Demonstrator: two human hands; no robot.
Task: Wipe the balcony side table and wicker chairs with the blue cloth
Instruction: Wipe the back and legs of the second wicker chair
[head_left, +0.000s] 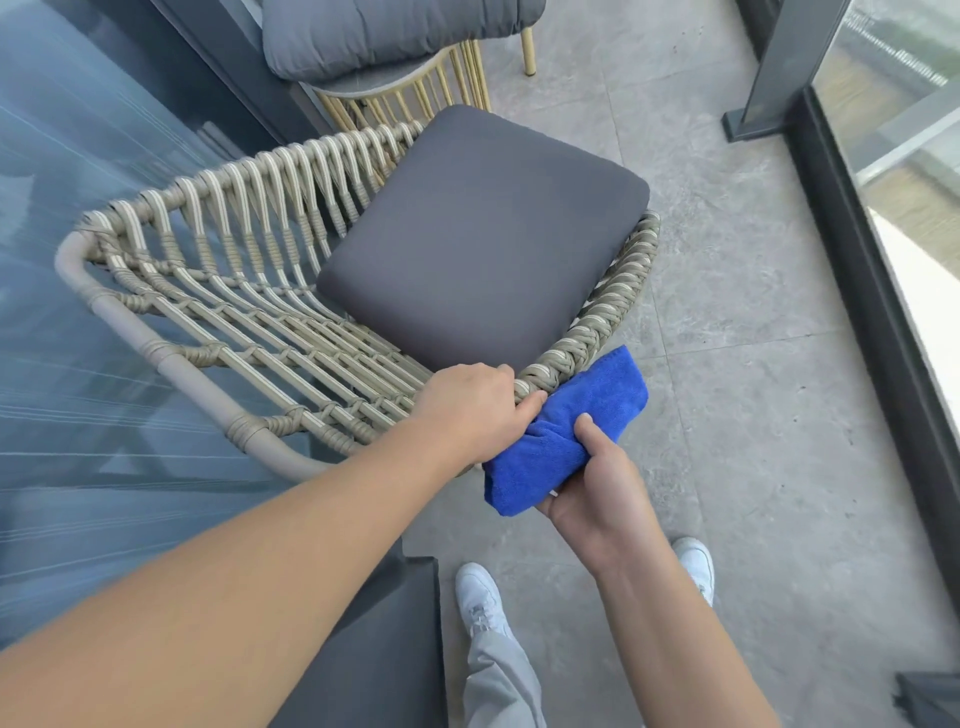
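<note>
Gripping the near rim of the wicker chair, the left hand curls its fingers over the woven edge, its thumb lying against the blue cloth. This chair has a pale tube frame wound with beige and cream cord, an open back of parallel strands on the left, and a braided rim curving round to the right. A flat dark grey seat cushion lies inside it, filling the seat.

Just right of the left hand, the blue cloth is a bright, fuzzy microfibre piece, folded into a thick pad and pressed against the outside of the rim. The right hand holds it from below and from the right, thumb on top and fingers wrapped underneath.

At the far side, a small round table with thin gold legs carries a plump grey cushion. White shoes stand on the grey tiled floor near the bottom. A glass railing runs along the right.
</note>
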